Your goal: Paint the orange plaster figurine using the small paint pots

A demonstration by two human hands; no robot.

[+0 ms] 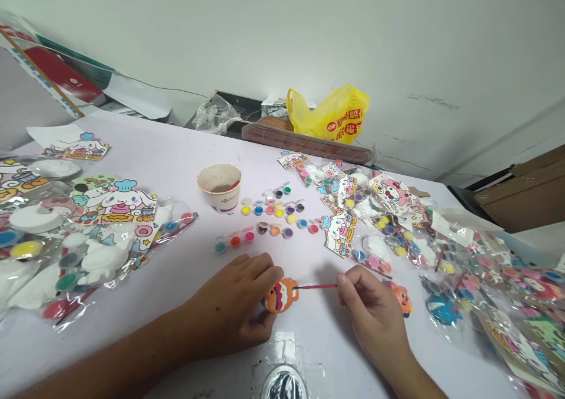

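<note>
My left hand point(238, 302) grips a small painted figurine point(286, 293), orange with white, red and purple areas, by its left side just above the table. Between the thumb and fingers of my right hand point(375, 311) is a thin red paintbrush point(320, 286). Its dark tip points left and meets the figurine's right edge. A pink and orange painted figurine point(401, 298) lies beside my right hand, partly hidden by it. Beyond both hands stand several small open paint pots point(235, 242) in many colours.
A paper cup point(219, 196) of murky water stands behind the pots. Bagged craft kits point(106, 258) cover the left side, and more bagged kits point(392, 210) lie along the right. A yellow plastic bag point(331, 116) sits by the wall. A round object point(283, 382) lies at the near edge.
</note>
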